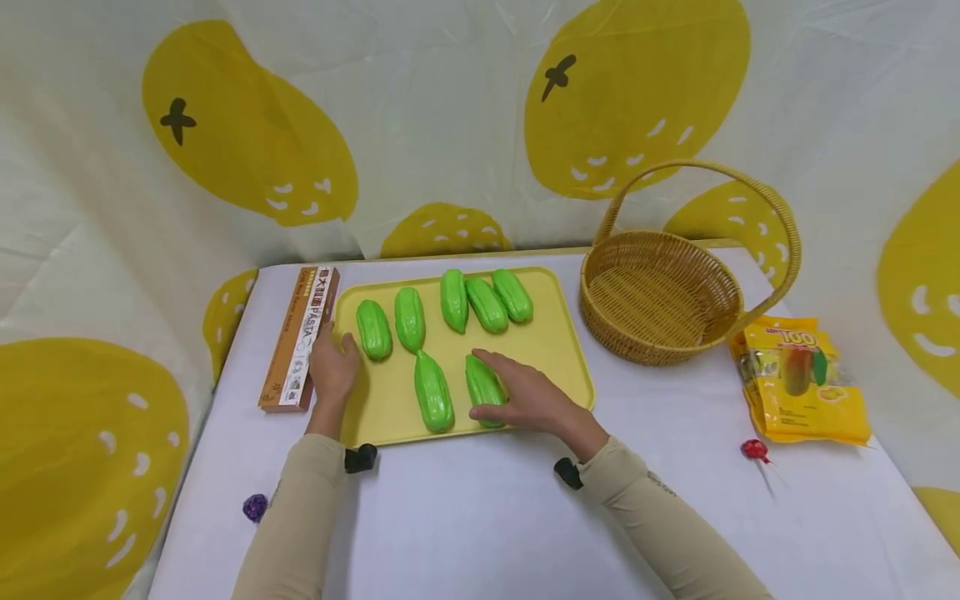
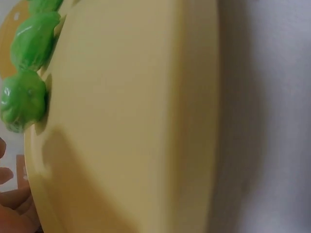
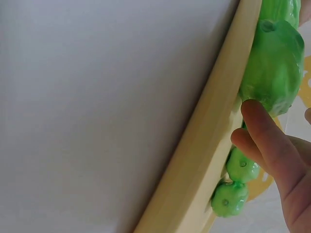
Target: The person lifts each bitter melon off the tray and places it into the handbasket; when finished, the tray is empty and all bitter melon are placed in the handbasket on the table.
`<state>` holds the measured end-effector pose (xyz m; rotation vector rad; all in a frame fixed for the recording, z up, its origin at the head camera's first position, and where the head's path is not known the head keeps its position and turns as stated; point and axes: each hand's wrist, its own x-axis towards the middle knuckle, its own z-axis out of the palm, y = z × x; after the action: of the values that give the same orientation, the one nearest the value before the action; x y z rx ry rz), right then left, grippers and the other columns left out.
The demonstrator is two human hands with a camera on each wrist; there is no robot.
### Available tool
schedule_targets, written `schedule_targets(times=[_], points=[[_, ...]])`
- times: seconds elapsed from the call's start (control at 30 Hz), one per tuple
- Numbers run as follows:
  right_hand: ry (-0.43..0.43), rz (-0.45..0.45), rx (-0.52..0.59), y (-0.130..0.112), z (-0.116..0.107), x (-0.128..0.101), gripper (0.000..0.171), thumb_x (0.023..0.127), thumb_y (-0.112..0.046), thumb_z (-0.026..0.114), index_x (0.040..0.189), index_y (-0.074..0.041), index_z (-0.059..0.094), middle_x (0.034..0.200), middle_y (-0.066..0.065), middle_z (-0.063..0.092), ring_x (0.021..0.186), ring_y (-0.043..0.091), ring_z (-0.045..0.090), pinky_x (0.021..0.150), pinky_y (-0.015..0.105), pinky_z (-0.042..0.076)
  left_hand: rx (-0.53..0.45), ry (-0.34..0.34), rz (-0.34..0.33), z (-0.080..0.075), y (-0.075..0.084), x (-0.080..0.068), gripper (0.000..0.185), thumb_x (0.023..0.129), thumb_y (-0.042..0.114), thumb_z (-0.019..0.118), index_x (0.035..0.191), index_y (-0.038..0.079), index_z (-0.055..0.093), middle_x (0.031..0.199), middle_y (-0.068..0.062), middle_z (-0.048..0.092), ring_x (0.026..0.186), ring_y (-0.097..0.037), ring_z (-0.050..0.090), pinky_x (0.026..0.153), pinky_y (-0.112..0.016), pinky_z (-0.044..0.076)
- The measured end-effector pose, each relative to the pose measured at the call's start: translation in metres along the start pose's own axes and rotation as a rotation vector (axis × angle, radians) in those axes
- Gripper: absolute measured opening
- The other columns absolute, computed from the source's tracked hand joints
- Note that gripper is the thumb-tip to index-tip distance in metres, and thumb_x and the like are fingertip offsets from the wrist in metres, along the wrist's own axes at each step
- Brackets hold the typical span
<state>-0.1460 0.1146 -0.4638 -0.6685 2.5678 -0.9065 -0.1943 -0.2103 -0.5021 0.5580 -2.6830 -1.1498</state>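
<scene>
A yellow tray (image 1: 540, 367) holds several glossy green, ridged, gourd-like pieces. Three of them lie side by side along its back, among them one middle piece (image 1: 487, 305). On the left, a piece (image 1: 409, 320) meets another (image 1: 434, 392) end to end. My right hand (image 1: 528, 396) is at the front right piece (image 1: 483, 385), thumb apart from the fingers; in the right wrist view a fingertip is right at a green piece (image 3: 274, 68). My left hand (image 1: 333, 367) is at the tray's left edge, beside the pasta box (image 1: 296, 342), its fingers loosely bent and holding nothing.
To the right of the tray stands a wicker basket (image 1: 637, 346) with a tall handle. A yellow mango-printed bag (image 1: 806, 383) and a red wrapped candy (image 1: 755, 451) lie farther right. A purple wrapped piece (image 1: 255, 507) is at the front left. A lemon-patterned curtain (image 1: 450, 125) hangs behind.
</scene>
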Motion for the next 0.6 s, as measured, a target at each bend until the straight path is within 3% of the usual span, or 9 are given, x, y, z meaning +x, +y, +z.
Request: schedule_targets(times=[0.23,0.4,0.6], points=[[-0.019,0.005,0.014,0.000,0.004,0.000,0.093,0.085,-0.046,0.081,0.160,-0.021,0.033,0.164,0.006,0.040,0.151,0.029,0.038,0.123,0.050,0.035,0.042,-0.016,-0.058,-0.007,0.000,0.004,0.048,0.105,0.014,0.039,0.147,-0.010,0.045,0.146,-0.035,0.050,0.135,-0.053,0.048,0.114,-0.060,0.040],[-0.021,0.010,-0.005,0.000,0.006,0.001,0.094,0.085,-0.044,0.081,0.161,-0.020,0.031,0.165,0.010,0.036,0.153,0.034,0.035,0.123,0.052,0.033,0.127,0.010,-0.026,-0.013,-0.003,0.005,0.042,0.102,0.006,0.040,0.137,-0.007,0.059,0.134,-0.033,0.061,0.122,-0.052,0.059,0.101,-0.061,0.049],[-0.017,0.006,-0.012,0.001,0.007,0.001,0.093,0.086,-0.043,0.081,0.161,-0.020,0.031,0.165,0.019,0.033,0.152,0.039,0.034,0.120,0.055,0.035,0.133,0.064,-0.009,-0.015,-0.008,0.005,0.036,0.101,0.005,0.047,0.130,-0.001,0.067,0.129,-0.029,0.066,0.119,-0.050,0.062,0.100,-0.061,0.050]])
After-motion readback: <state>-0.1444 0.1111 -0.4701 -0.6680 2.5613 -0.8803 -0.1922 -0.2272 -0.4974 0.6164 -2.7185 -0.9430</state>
